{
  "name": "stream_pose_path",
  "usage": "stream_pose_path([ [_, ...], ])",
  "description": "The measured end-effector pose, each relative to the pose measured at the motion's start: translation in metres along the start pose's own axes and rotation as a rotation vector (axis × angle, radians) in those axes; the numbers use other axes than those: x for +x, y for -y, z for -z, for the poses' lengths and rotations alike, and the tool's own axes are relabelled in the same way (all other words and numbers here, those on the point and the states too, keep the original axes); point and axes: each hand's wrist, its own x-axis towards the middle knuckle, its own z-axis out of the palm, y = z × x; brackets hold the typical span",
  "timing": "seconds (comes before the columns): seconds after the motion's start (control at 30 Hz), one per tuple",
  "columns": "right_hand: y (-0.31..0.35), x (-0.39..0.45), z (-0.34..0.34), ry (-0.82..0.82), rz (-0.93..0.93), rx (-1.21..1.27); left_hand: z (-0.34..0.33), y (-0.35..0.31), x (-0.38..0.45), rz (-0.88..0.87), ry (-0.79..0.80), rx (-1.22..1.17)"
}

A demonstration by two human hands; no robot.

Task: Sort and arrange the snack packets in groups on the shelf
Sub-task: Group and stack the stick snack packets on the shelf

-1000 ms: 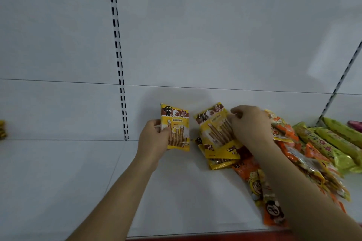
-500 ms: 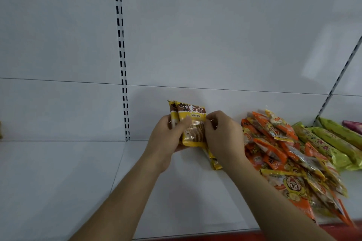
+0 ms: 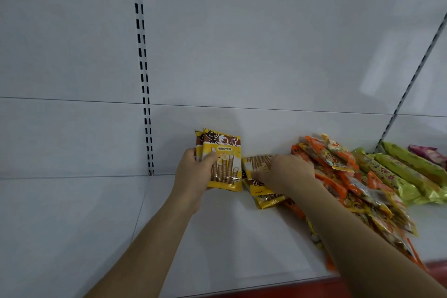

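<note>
Packets of wafer sticks, yellow with a brown top band and glossy film, are the group in hand. The left hand (image 3: 193, 176) grips an upright pair of these yellow wafer-stick packets (image 3: 223, 161) near the back of the white metal shelf (image 3: 72, 225), thumb across the front and fingers presumably behind, though they are hidden. The right hand (image 3: 283, 172) lies over the loose yellow packets (image 3: 263, 191) flat on the shelf just beside it, fingers curled onto the top one — whether it has truly pinched it I cannot tell. To the right sit the orange packet heap (image 3: 338, 176) and long green wrapped bars (image 3: 411, 176). The film looks light, slippery and crinkly, the sticks inside brittle; best held at the flat faces or sealed edges, gently.
</note>
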Motion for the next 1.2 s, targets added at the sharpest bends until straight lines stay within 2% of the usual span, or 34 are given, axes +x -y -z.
stream_pose_path([
  [0.17,-0.004,0.007,0.006,-0.072,0.002,0.037,0.003,0.003,0.005,0.007,-0.003,0.045],
  [0.37,-0.011,0.021,0.007,-0.253,0.012,0.278,0.006,0.005,0.01,0.012,-0.026,0.056],
  [0.53,-0.014,0.015,0.028,-0.412,0.211,0.454,0.014,0.0,0.015,0.027,-0.029,0.078],
  [0.67,-0.018,0.009,0.052,-0.503,0.499,0.456,0.028,-0.008,0.021,0.03,-0.039,0.109],
  [0.77,-0.014,0.007,0.066,-0.461,0.704,0.427,0.033,-0.016,0.019,0.013,0.057,0.153],
  [0.9,0.012,0.007,0.066,-0.363,0.935,0.254,0.027,-0.027,0.005,0.029,0.242,0.132],
  [1.03,0.031,0.007,0.069,-0.371,1.018,0.136,0.03,-0.036,-0.008,0.1,0.389,0.089],
  [1.2,0.04,0.006,0.064,-0.465,1.099,0.136,0.037,-0.032,-0.011,0.066,0.475,0.091],
])
